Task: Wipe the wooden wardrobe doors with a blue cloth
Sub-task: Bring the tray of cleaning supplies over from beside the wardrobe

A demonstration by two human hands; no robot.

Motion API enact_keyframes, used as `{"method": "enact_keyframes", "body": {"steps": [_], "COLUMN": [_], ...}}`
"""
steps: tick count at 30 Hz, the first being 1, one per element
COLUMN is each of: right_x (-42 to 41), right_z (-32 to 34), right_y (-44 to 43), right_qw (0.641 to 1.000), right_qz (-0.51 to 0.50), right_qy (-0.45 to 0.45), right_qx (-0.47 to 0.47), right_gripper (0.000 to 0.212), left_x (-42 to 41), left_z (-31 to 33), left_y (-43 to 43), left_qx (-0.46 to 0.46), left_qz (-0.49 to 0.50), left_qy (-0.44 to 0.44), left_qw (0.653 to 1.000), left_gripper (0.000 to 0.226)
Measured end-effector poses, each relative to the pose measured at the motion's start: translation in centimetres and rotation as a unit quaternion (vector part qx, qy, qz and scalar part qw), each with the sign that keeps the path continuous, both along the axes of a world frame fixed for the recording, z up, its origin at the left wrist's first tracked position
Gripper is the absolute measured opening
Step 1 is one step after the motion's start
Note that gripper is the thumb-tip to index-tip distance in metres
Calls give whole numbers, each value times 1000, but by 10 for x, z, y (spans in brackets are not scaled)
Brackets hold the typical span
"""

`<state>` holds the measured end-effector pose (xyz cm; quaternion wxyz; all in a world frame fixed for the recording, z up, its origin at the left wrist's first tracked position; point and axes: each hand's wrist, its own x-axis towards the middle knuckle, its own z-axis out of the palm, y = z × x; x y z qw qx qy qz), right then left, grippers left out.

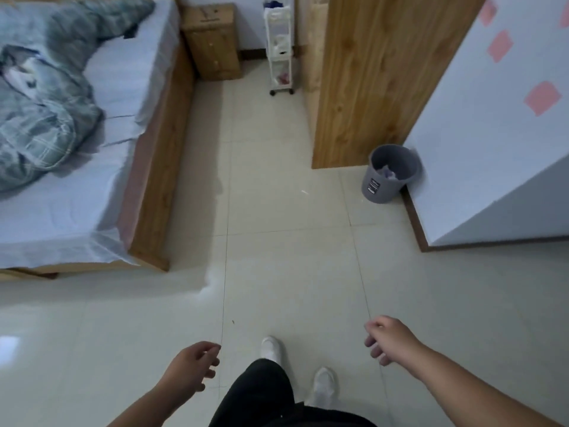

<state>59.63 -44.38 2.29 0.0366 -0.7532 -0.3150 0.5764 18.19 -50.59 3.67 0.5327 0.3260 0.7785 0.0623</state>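
Observation:
A tall wooden wardrobe (378,78) stands at the upper right, its side panel facing me and its doors turned away from view. No blue cloth shows anywhere. My left hand (192,368) hangs low at the bottom centre-left, fingers loosely curled, holding nothing. My right hand (388,337) hangs at the bottom right, fingers also loosely curled and empty. Both hands are far from the wardrobe, over the tiled floor.
A bed (147,186) with a wooden frame, white sheet and a crumpled blue-green quilt fills the left. A wooden nightstand (212,41) and a white wheeled rack (280,47) stand at the back. A grey waste bin (391,174) sits by the white wall corner (492,143).

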Motion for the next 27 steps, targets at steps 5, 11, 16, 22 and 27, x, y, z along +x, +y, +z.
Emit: {"method": "enact_keyframes", "body": {"steps": [5, 11, 16, 22, 27], "right_x": [-51, -93, -91, -64, -46], "right_z": [17, 12, 7, -5, -25], "right_y": [119, 230, 255, 272, 329], "right_qw": [997, 994, 997, 998, 994], "right_qz": [40, 43, 32, -47, -86], "right_qy": [16, 2, -33, -31, -39], "right_qx": [68, 97, 58, -24, -54], "right_gripper": [17, 16, 16, 17, 17], "left_x": [-31, -73, -105, -110, -90], "left_z": [-17, -45, -33, 2, 21], "left_y": [12, 99, 218, 375, 474], "left_qx": [-22, -29, -2, 70, 98], "left_qz": [79, 91, 2, -45, -17], "left_qy": [5, -14, -3, -16, -38], "left_qw": [997, 995, 1000, 996, 994], "left_gripper": [13, 14, 15, 16, 19]}}
